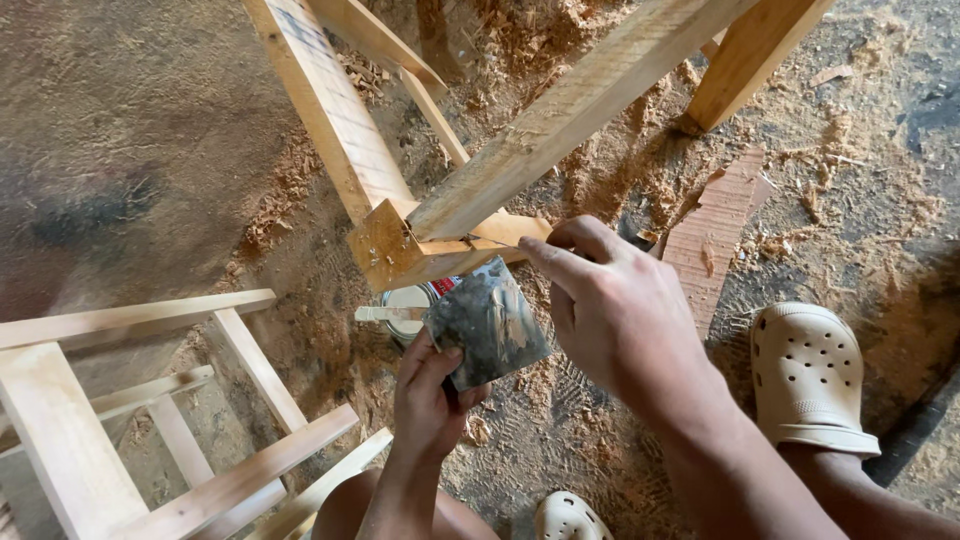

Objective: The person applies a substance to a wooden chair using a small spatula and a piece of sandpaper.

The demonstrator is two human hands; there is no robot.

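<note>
My left hand (428,392) grips the scraper (487,322) blade-up, near the joint (405,250). My right hand (610,305), fingers pinched together, presses filler there.

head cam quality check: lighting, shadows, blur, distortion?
Head view: warm daylight, brightest on the beam; dark shadow patches on the floor at left and lower right. No harsh glare. Right hand and left hand with the scraper are sharp; the can is mostly hidden. Wide-angle stretch enlarges the frame at the corner.
</note>
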